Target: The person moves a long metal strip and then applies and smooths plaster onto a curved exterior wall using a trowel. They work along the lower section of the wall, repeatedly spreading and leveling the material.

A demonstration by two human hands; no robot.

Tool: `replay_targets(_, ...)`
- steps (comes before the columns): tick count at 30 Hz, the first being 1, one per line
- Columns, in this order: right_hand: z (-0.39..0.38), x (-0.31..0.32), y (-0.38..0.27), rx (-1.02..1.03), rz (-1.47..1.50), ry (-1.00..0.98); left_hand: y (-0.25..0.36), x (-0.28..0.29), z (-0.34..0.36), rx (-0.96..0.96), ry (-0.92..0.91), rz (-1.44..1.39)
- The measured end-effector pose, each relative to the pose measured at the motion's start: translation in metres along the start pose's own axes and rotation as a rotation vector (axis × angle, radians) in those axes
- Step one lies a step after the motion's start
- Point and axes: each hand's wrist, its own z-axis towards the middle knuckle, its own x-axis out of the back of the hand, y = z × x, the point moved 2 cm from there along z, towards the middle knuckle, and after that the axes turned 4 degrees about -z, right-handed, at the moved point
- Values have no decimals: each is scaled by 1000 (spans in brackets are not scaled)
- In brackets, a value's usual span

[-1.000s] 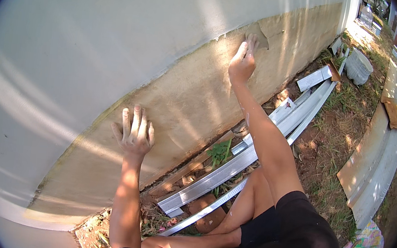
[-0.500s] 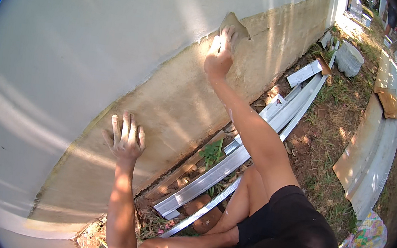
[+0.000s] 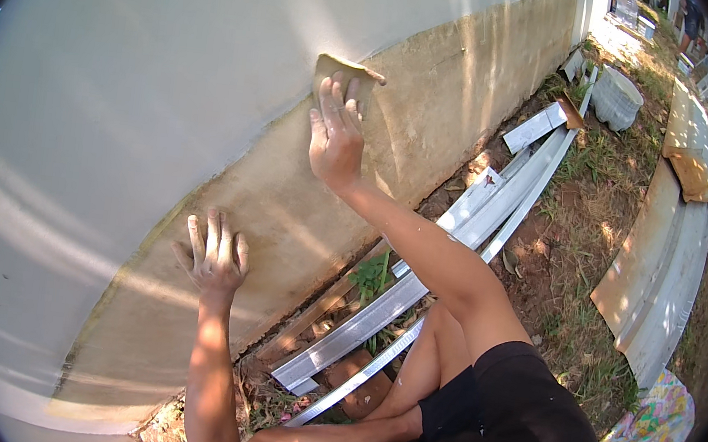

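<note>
A smooth pale wall (image 3: pixel 105 105) carries a rough tan band (image 3: pixel 420 98) along its foot. My right hand (image 3: pixel 338 145) presses a bent, tan-brown sheet of sandpaper (image 3: pixel 336 67) against the wall where the pale and tan surfaces meet. The sheet's upper edge curls away past my fingertips. Lower and to the left, my left hand (image 3: pixel 217 259) is open, its dusty fingers spread against the tan band, holding nothing. Whitish dust coats both hands.
Metal channel strips (image 3: pixel 364 327) lie along the wall's foot beside my folded legs. A white ribbed bucket-like piece (image 3: pixel 617 100) stands farther off. Bent sheets (image 3: pixel 654 273) and a flowered cloth (image 3: pixel 651 430) lie on the grass to the right. A person (image 3: pixel 692 22) is in the far background.
My right hand has slid down and left along the border with the sandpaper, whose top edge now curls more. My left hand remains at nearly the same spot on the wall.
</note>
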Motion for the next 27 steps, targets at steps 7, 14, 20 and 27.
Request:
replay_targets(7, 46, 22, 53, -184, -128, 359, -1, 2, 0, -17, -12, -14)
replay_targets(14, -16, -9, -12, 30, 33, -2, -1, 1, -1, -13, -29, 22)
replay_targets(20, 49, 9, 53, -431, 64, 290, -1, 3, 0, -31, 8, -7)
replay_targets(27, -41, -30, -27, -33, 141, 30, 0, 3, -2, -18, -9, -20)
